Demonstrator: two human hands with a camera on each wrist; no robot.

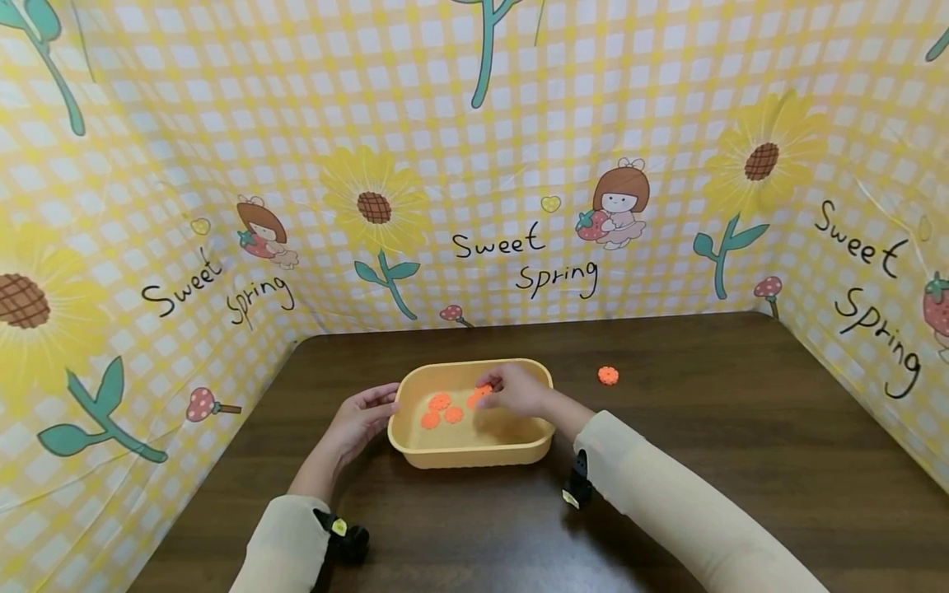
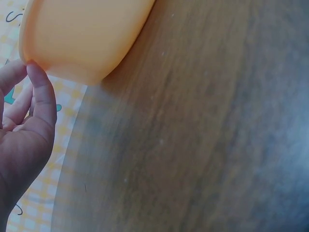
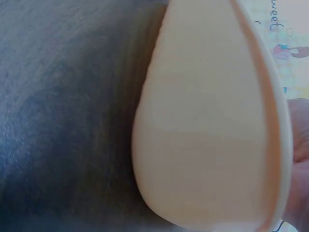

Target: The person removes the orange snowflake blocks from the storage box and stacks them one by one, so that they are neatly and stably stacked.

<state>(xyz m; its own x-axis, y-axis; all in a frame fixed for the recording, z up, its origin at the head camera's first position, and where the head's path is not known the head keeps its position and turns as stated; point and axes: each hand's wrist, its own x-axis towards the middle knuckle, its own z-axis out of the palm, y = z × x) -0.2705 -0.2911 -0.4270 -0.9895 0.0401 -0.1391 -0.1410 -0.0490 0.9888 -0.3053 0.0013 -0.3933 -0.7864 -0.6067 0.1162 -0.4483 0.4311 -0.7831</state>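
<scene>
A shallow rectangular yellow plastic tub (image 1: 474, 449) stands on the dark brown wooden tabletop (image 1: 741, 461), roughly midway between the left and right edges and nearer the back edge than the front. Several flat orange flower-shaped plastic discs (image 1: 441, 409) lie on the tub's floor, grouped in its left half.

The left hand (image 1: 363, 418) sits against the tub's left wall, fingers relaxed and only slightly bent. The left wrist view shows a fingertip (image 2: 36, 72) touching the tub's rim at a corner; the hand encloses nothing.

The right hand (image 1: 515, 389) reaches over the tub's right wall and sits inside the tub, fingers curled downward. An orange disc (image 1: 480, 395) shows at its fingertips; whether the fingers pinch it or merely touch it cannot be told. The right wrist view shows only the tub's outer wall and a sliver of the hand.

One further orange flower-shaped disc (image 1: 608, 375) lies alone on the tabletop, to the right of the tub, well apart from it and towards the back edge.

A yellow checked backdrop printed with sunflowers (image 1: 474, 165) encloses the tabletop at the back and both sides.
</scene>
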